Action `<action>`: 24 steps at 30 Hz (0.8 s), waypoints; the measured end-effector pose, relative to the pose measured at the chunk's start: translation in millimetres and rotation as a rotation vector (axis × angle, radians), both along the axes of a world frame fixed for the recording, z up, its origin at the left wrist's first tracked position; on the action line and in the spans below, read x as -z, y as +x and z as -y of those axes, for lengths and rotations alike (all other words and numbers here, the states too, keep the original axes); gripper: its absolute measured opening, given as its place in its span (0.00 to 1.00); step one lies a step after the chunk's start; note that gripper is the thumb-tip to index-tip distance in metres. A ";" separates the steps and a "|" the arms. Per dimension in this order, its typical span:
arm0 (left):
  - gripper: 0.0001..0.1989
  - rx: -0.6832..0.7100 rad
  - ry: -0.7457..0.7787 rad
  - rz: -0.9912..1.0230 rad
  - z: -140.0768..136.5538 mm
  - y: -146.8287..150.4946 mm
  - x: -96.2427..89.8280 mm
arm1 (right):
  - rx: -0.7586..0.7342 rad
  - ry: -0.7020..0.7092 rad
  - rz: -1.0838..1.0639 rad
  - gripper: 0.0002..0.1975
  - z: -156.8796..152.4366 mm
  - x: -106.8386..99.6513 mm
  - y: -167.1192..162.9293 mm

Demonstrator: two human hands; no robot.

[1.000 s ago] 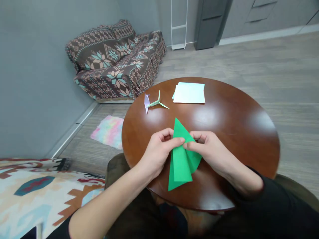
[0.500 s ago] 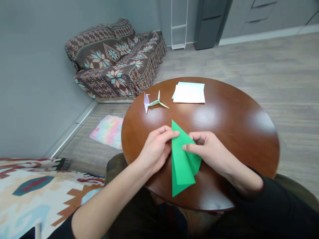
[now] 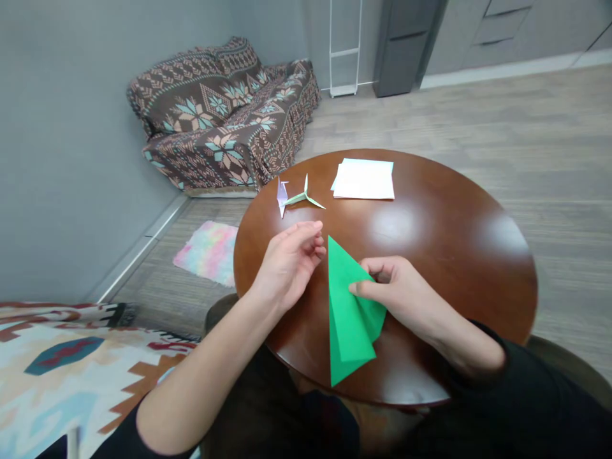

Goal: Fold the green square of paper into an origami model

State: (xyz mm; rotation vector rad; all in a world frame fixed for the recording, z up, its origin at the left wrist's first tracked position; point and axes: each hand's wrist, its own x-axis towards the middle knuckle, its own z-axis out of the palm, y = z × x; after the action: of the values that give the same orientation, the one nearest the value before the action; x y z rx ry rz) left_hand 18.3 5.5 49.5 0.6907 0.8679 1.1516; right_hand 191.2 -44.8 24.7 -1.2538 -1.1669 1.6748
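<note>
A folded sheet of green paper (image 3: 345,306) is held above the near part of the table, its point upward and loose flaps fanning out below. My right hand (image 3: 394,284) pinches its right edge, thumb in front and fingers behind. To the left of the paper, my left hand (image 3: 294,258) is off it, palm turned inward and fingers loosely curled around nothing. Beyond that hand stand a small purple folded-paper figure (image 3: 282,196) and a pale green folded-paper piece (image 3: 306,197) with three thin arms.
A stack of white and light-blue paper (image 3: 364,180) lies toward the far side of the round brown table (image 3: 459,255). Past it are a patterned sofa (image 3: 210,121) and a pastel rug (image 3: 206,254). A patterned blanket (image 3: 71,382) is at lower left.
My left hand has let go of the green paper's upper left edge and moved up and to the left. My right hand keeps its pinch, nearly still.
</note>
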 end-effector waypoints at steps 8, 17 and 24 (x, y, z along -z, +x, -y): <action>0.12 0.207 0.046 -0.261 26.2 1.3 9.3 | 0.011 0.018 -0.042 0.06 -1.5 -3.0 2.3; 0.13 0.184 0.020 -0.241 30.4 7.9 12.9 | 0.099 0.029 -0.050 0.10 -3.2 -3.4 2.4; 0.15 0.128 -0.039 -0.130 25.3 11.4 6.3 | 0.038 -0.006 -0.035 0.05 -2.0 -2.1 2.9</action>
State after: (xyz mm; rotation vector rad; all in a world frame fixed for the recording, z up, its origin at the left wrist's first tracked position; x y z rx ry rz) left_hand 29.8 -19.8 43.1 0.7837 0.9396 0.9818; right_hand 194.2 -42.8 26.8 -1.2379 -1.1108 1.6668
